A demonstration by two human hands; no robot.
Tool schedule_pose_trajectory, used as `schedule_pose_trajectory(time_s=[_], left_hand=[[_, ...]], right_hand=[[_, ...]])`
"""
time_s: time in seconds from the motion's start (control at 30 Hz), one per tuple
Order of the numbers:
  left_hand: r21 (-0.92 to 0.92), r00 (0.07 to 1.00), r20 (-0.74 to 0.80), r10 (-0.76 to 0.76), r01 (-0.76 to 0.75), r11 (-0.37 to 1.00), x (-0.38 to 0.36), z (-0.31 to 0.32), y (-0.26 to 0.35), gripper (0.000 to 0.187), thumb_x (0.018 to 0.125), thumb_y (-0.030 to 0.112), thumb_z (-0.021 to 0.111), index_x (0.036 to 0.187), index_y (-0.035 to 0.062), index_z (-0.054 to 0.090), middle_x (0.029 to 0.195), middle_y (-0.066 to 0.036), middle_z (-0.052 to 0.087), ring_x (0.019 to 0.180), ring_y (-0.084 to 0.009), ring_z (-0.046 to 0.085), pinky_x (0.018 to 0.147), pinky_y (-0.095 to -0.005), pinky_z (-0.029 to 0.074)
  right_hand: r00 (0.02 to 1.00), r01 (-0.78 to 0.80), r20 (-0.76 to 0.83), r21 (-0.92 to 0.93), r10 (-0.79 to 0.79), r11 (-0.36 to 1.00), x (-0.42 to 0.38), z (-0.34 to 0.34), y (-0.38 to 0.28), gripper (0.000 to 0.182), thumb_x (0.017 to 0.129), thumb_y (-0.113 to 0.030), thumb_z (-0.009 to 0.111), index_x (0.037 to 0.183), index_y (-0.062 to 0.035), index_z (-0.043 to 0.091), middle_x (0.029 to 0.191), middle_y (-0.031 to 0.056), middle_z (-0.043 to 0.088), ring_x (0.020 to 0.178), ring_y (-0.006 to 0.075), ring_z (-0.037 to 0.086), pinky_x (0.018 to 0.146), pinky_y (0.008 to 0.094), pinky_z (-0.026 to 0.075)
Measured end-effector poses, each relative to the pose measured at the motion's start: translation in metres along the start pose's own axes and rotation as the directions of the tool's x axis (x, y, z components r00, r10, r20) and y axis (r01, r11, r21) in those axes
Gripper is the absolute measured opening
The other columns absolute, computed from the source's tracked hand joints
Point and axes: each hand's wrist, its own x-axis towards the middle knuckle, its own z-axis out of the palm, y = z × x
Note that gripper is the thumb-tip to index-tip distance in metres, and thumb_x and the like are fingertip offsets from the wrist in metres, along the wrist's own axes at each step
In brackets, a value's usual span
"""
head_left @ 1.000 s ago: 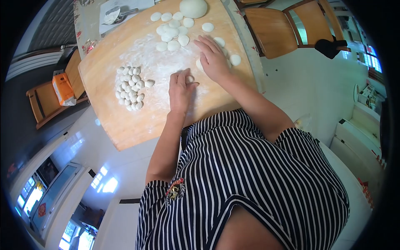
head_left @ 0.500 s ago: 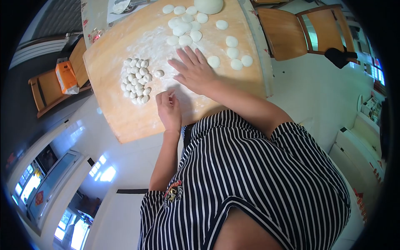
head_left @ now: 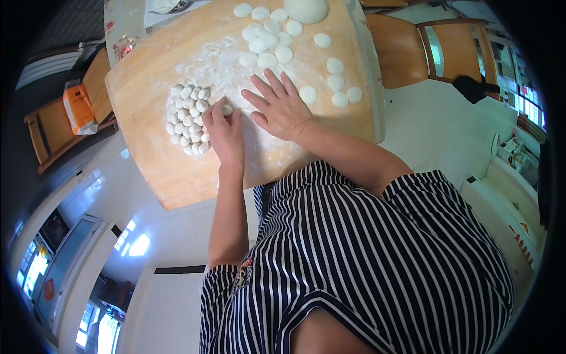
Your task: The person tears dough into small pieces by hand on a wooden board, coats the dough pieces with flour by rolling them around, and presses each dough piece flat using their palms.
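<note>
My left hand (head_left: 225, 133) is at the right side of a cluster of small floured dough balls (head_left: 187, 119). Its thumb and fingers close around a single dough ball (head_left: 227, 110) on the wooden board (head_left: 138, 118). To the right, my right hand (head_left: 282, 112) lies palm down with its fingers spread, holding nothing. Flattened dough rounds (head_left: 267, 60) lie beyond its fingertips, some overlapping, and another round (head_left: 308, 94) sits just right of its fingers.
A large dough lump (head_left: 306, 9) rests at the board's far edge. More rounds (head_left: 335, 82) lie at the board's right side. Wooden chairs stand left (head_left: 53, 127) and right (head_left: 398, 50), the left one bearing an orange packet (head_left: 79, 110).
My left hand has moved forward and left to the single dough ball, its fingers now around it. My right hand stays spread on the board. The whole view has shifted slightly.
</note>
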Motion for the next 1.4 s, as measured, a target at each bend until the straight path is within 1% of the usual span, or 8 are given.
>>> schedule_pose_trajectory(time_s=[0.37,0.47,0.73,0.8,0.93,1.13,1.27,1.4], left_hand=[[0.041,0.999,0.047,-0.006,0.004,0.999,-0.046,-0.005,0.000,0.032,0.093,0.016,0.075,0.123,0.0054,0.072,0.109,-0.011,0.061,0.085,-0.0204,0.065,0.082,-0.0344,0.056],[0.049,0.996,0.080,-0.027,0.023,0.999,-0.065,-0.006,-0.005,0.031,0.093,0.014,0.074,0.124,0.0059,0.072,0.111,-0.011,0.061,0.085,-0.0194,0.065,0.081,-0.0335,0.057],[-0.026,0.968,0.181,0.174,-0.172,0.985,-0.075,0.012,0.019,0.040,0.091,0.008,0.076,0.130,0.0068,0.067,0.111,-0.010,0.065,0.092,-0.0212,0.064,0.086,-0.0342,0.055],[-0.059,0.957,0.185,0.222,-0.215,0.975,-0.072,0.022,0.029,0.043,0.089,0.007,0.077,0.130,0.0075,0.067,0.112,-0.010,0.067,0.099,-0.0244,0.063,0.089,-0.0362,0.054],[-0.099,0.906,0.179,0.383,-0.370,0.924,-0.060,0.052,0.034,0.045,0.083,0.004,0.079,0.126,0.0083,0.068,0.113,-0.012,0.068,0.107,-0.0299,0.062,0.094,-0.0385,0.052],[-0.012,0.895,0.156,0.417,-0.421,0.907,-0.058,0.067,0.033,0.040,0.082,0.005,0.081,0.120,0.0062,0.069,0.114,-0.013,0.067,0.109,-0.0321,0.062,0.097,-0.0416,0.052],[-0.143,0.916,0.202,0.346,-0.322,0.936,-0.058,0.062,0.029,0.035,0.086,-0.001,0.074,0.120,0.0043,0.068,0.113,-0.014,0.066,0.105,-0.0313,0.064,0.093,-0.0410,0.054],[-0.065,0.960,0.200,0.195,-0.186,0.980,-0.072,0.029,0.021,0.030,0.089,-0.004,0.065,0.118,0.0015,0.068,0.112,-0.015,0.064,0.098,-0.0272,0.064,0.087,-0.0364,0.055]], right_hand=[[0.969,0.200,-0.134,-0.065,-0.207,0.978,-0.049,-0.011,0.021,0.058,0.096,-0.022,0.059,0.152,-0.0103,0.050,0.165,0.0100,0.041,0.153,0.0327,0.034,0.126,0.0575,0.022],[0.992,0.093,-0.075,-0.126,-0.103,0.988,-0.062,-0.014,0.041,0.058,0.094,-0.017,0.057,0.151,-0.0102,0.051,0.163,0.0107,0.042,0.153,0.0342,0.034,0.126,0.0579,0.025],[0.923,0.220,-0.332,0.044,-0.194,0.974,0.043,-0.011,0.099,0.059,0.091,0.000,0.058,0.148,-0.0157,0.055,0.162,0.0092,0.044,0.151,0.0279,0.040,0.125,0.0428,0.034],[0.881,0.090,-0.467,0.310,0.069,0.947,0.054,-0.025,0.093,0.053,0.091,0.007,0.055,0.140,-0.0122,0.061,0.157,0.0132,0.049,0.146,0.0326,0.046,0.119,0.0439,0.041],[0.817,-0.037,-0.436,0.615,0.378,0.788,0.024,-0.045,0.078,0.045,0.097,0.005,0.053,0.140,-0.0086,0.061,0.151,0.0160,0.055,0.134,0.0344,0.057,0.109,0.0396,0.049],[0.777,-0.172,-0.367,0.657,0.511,0.734,-0.023,-0.041,0.068,0.038,0.098,0.004,0.054,0.133,-0.0072,0.065,0.144,0.0170,0.062,0.128,0.0349,0.062,0.107,0.0389,0.050],[0.821,-0.143,-0.307,0.707,0.482,0.692,-0.026,-0.033,0.049,0.035,0.100,-0.002,0.057,0.134,-0.0076,0.065,0.144,0.0184,0.061,0.128,0.0355,0.062,0.106,0.0398,0.051],[0.974,-0.125,-0.134,0.358,0.183,0.925,-0.015,-0.028,0.021,0.044,0.107,-0.033,0.054,0.146,-0.0163,0.059,0.158,0.0165,0.049,0.149,0.0360,0.042,0.121,0.0486,0.035]])
